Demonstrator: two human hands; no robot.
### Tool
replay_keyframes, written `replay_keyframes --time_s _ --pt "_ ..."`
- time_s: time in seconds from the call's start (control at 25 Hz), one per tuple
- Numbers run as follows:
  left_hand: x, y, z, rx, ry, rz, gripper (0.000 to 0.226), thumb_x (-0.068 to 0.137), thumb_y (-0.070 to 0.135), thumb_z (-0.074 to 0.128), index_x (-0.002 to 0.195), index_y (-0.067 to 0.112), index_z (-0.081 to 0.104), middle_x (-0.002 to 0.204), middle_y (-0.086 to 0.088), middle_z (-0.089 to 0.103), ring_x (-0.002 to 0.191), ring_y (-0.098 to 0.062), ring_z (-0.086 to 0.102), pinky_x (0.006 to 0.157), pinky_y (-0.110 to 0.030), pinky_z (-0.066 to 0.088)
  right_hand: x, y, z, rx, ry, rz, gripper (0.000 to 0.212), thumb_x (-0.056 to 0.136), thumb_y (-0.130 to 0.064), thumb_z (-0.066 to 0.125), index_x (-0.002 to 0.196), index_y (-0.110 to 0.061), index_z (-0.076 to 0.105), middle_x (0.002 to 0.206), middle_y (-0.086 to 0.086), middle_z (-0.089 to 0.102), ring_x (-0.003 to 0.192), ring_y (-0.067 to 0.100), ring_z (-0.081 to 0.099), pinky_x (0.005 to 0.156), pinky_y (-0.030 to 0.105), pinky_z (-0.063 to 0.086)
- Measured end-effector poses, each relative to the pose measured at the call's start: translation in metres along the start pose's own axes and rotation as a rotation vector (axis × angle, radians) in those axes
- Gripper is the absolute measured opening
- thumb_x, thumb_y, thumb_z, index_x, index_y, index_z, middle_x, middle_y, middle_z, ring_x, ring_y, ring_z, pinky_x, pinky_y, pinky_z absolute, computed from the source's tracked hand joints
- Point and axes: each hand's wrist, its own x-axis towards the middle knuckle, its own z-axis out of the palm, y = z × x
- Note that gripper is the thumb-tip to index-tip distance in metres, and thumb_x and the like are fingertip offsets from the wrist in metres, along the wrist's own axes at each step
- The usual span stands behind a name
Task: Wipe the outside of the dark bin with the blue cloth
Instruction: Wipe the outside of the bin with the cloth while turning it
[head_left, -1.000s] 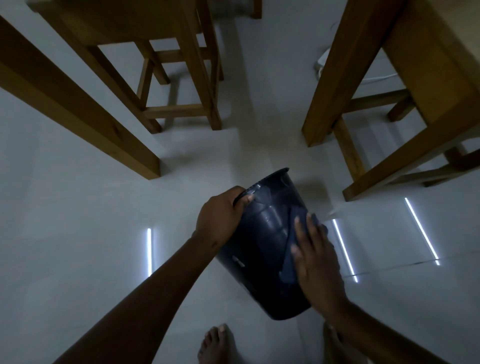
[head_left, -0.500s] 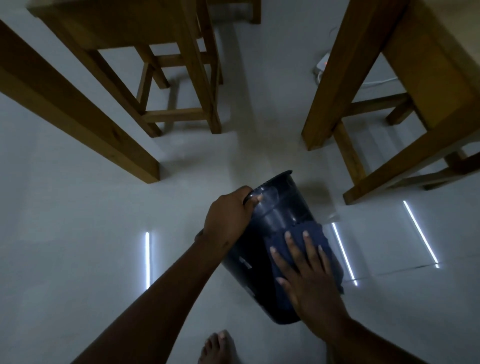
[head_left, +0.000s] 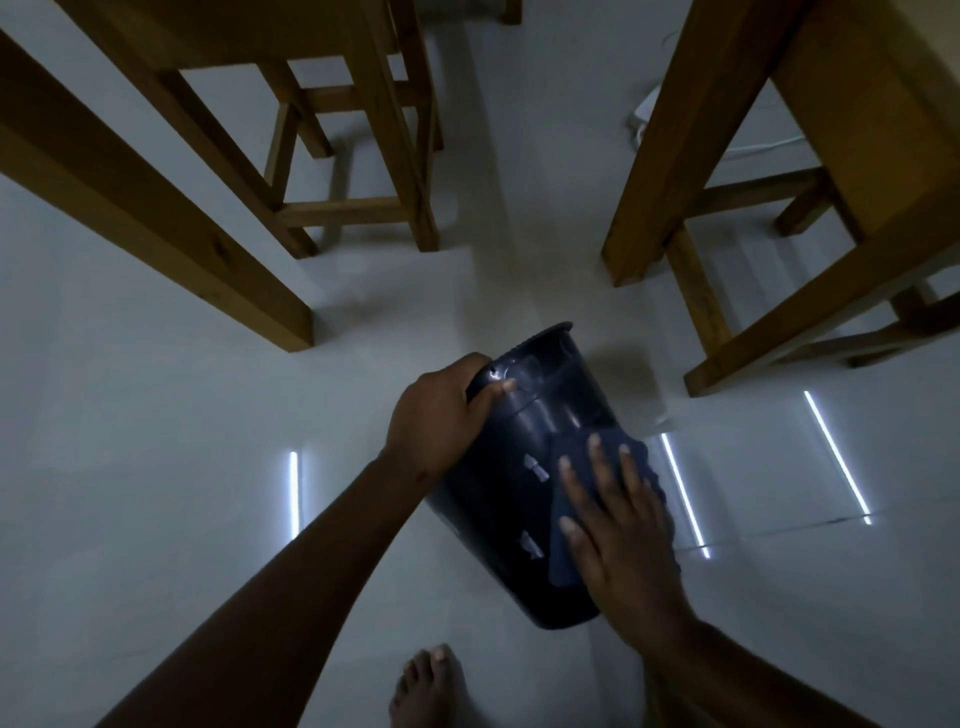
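Wiping the tilted bin above the pale floor (head_left: 156, 467)

The dark bin (head_left: 514, 499) leans with its mouth toward 12 o'clock; my left hand (head_left: 441, 421) keeps a closed grip on its rim, my right hand (head_left: 618, 530) lies flat, pressing the blue cloth (head_left: 563, 551) at 3 o'clock

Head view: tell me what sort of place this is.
Probably a room in a home, seen at floor level: pale glossy floor tiles, wooden table legs and a wooden stool stand around the dark bin.

head cam | looks steeply down | close over hands, floor (head_left: 156, 364) beyond
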Motion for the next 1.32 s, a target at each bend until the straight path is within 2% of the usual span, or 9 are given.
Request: replay_keyframes --time_s 0.08,0.28,0.48,0.68,0.88,1.04,1.16,1.24,1.32 --pt "0.002 0.001 -0.002 -0.020 -0.049 0.020 0.031 0.096 0.048 0.047 0.108 0.025 0.062 0.093 0.000 0.074 0.085 -0.022 0.069 0.071 -0.026 0.048 0.023 0.000 -0.002 -0.080 -0.004 -0.171 0.052 0.099 -0.050 0.011 0.150 -0.043 0.004 0.163 -0.002 0.007 0.149 0.026 0.001 0.116 0.050 0.016" --pt "0.000 0.005 0.000 -0.026 -0.090 -0.038 0.032 0.097 0.049 0.044 0.111 0.026 0.062 0.090 0.000 0.073 0.082 -0.021 0.069 0.073 -0.028 0.051 0.042 0.022 -0.021 0.116 0.021 0.154 0.052 0.097 -0.055 0.017 0.148 -0.051 0.006 0.162 -0.004 0.015 0.145 0.022 0.024 0.110 0.054 0.036" --pt "0.000 0.002 0.004 -0.035 -0.084 -0.017 0.031 0.097 0.048 0.045 0.111 0.026 0.062 0.093 -0.003 0.074 0.084 -0.023 0.069 0.076 -0.032 0.052 0.016 -0.010 0.003 -0.255 -0.017 -0.331 0.056 0.097 -0.044 0.024 0.150 -0.042 0.010 0.163 -0.002 0.008 0.148 0.032 0.005 0.114 0.054 0.018" --pt "0.004 0.007 0.005 -0.043 -0.112 -0.052 0.033 0.096 0.052 0.042 0.108 0.027 0.060 0.084 0.003 0.069 0.079 -0.021 0.068 0.075 -0.032 0.053 0.041 0.020 -0.020 0.100 0.026 0.202 0.055 0.094 -0.062 0.008 0.147 -0.050 0.010 0.162 -0.005 0.013 0.145 0.023 0.022 0.109 0.054 0.036" --pt "0.004 0.006 0.006 -0.047 -0.111 -0.005 0.032 0.098 0.047 0.043 0.109 0.024 0.061 0.082 0.006 0.064 0.076 -0.017 0.064 0.070 -0.027 0.046 0.009 -0.017 0.002 -0.278 -0.041 -0.316 0.050 0.098 -0.046 0.027 0.148 -0.043 0.022 0.161 -0.003 0.017 0.148 0.033 0.009 0.113 0.055 0.016" --pt "-0.012 -0.015 0.002 -0.174 -0.203 -0.082 0.033 0.098 0.050 0.039 0.093 0.023 0.057 0.081 0.004 0.067 0.073 -0.013 0.064 0.065 -0.028 0.048 0.069 0.015 -0.025 -0.036 0.059 0.014 0.050 0.098 -0.049 0.016 0.148 -0.045 0.011 0.162 -0.004 0.011 0.148 0.024 0.011 0.115 0.051 0.025" --pt "-0.020 -0.018 0.007 -0.097 -0.090 -0.132 0.040 0.096 0.055 0.037 0.076 0.023 0.050 0.064 0.002 0.060 0.062 -0.018 0.061 0.058 -0.031 0.044 0.059 0.034 -0.033 0.154 0.040 0.185 0.050 0.095 -0.057 0.013 0.144 -0.052 0.007 0.161 -0.003 0.016 0.145 0.023 0.023 0.111 0.044 0.034" --pt "-0.009 -0.005 0.009 -0.017 -0.019 -0.095 0.040 0.096 0.058 0.037 0.076 0.025 0.049 0.061 0.003 0.059 0.062 -0.020 0.061 0.059 -0.032 0.048 0.018 0.016 -0.013 -0.016 0.011 0.101 0.051 0.098 -0.052 0.009 0.148 -0.045 0.005 0.162 0.001 0.013 0.146 0.030 0.018 0.111 0.049 0.032" --pt "0.000 0.007 0.009 0.004 -0.007 -0.038 0.038 0.096 0.056 0.038 0.080 0.024 0.051 0.061 0.003 0.059 0.065 -0.022 0.062 0.063 -0.032 0.049 -0.008 -0.005 0.003 -0.240 -0.044 -0.200 0.054 0.098 -0.046 0.022 0.150 -0.038 0.010 0.162 0.003 0.011 0.147 0.035 0.011 0.113 0.055 0.022"
